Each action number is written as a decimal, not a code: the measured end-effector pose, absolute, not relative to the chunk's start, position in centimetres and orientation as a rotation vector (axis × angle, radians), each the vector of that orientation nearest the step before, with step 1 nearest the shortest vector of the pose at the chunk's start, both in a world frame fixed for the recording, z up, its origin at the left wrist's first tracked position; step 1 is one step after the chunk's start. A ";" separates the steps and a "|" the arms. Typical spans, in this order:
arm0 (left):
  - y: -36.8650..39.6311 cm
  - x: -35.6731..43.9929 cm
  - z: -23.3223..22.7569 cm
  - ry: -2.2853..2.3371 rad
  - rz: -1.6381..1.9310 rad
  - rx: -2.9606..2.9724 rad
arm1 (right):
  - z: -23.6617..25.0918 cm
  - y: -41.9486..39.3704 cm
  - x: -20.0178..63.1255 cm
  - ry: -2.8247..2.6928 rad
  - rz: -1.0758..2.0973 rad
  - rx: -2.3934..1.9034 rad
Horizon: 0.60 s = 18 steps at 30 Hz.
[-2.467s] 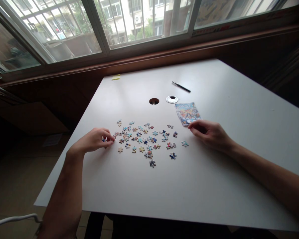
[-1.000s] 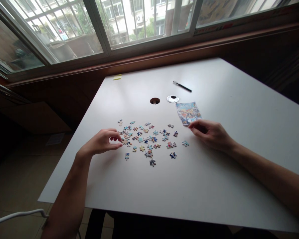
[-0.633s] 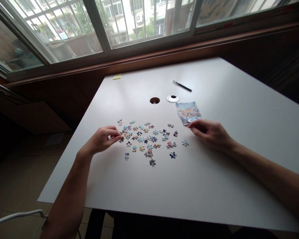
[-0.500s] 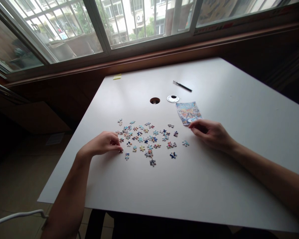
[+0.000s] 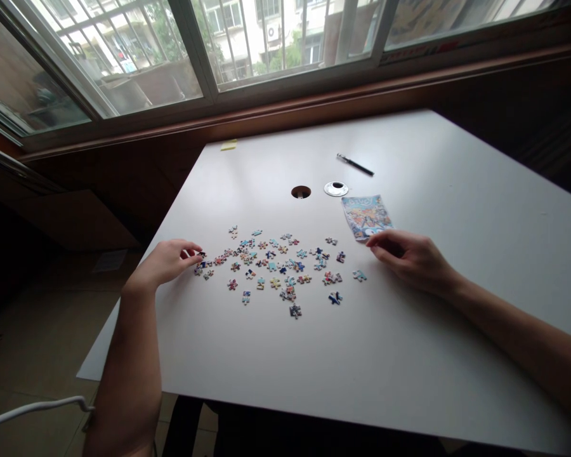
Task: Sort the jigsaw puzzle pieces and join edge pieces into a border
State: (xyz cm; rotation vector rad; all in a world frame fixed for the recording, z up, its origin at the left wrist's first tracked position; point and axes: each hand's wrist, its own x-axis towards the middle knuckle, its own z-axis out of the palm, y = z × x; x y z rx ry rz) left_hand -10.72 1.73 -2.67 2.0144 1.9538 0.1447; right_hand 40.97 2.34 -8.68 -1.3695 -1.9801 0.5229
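Several small colourful puzzle pieces (image 5: 276, 266) lie scattered on the white table (image 5: 314, 362). My left hand (image 5: 164, 261) rests at the left end of the scatter. Its thumb and forefinger pinch a small dark puzzle piece (image 5: 201, 254), and two loose pieces (image 5: 203, 271) lie just below the fingertips. My right hand (image 5: 412, 257) lies on the table to the right of the scatter with its fingers curled. Its fingertips touch the near edge of a colourful picture card (image 5: 365, 214). A single piece (image 5: 360, 275) sits just left of that hand.
Behind the pieces are a round cable hole (image 5: 301, 192) and its white cap (image 5: 335, 188). A black pen (image 5: 355, 164) lies farther back, a yellow sticky note (image 5: 228, 145) at the far left corner. A white chair rail (image 5: 38, 409) shows at lower left.
My left hand has drawn back to the left from the middle-left of the scatter, and a few pieces now lie farther left. My right hand has stayed by the card.
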 end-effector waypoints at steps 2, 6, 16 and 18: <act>2.0 -10.4 -3.0 1.926 0.159 2.063 | -8.6 2.3 41.0 -1.981 0.518 -1.363; 2.1 -10.6 -3.5 1.910 0.230 2.088 | -8.4 2.3 40.8 -1.991 0.516 -1.378; 2.8 -8.0 -4.5 1.925 0.706 2.313 | -8.4 2.2 40.8 -2.000 0.519 -1.377; 3.1 -6.5 -5.2 1.896 0.672 2.410 | -8.4 2.2 40.8 -1.997 0.519 -1.379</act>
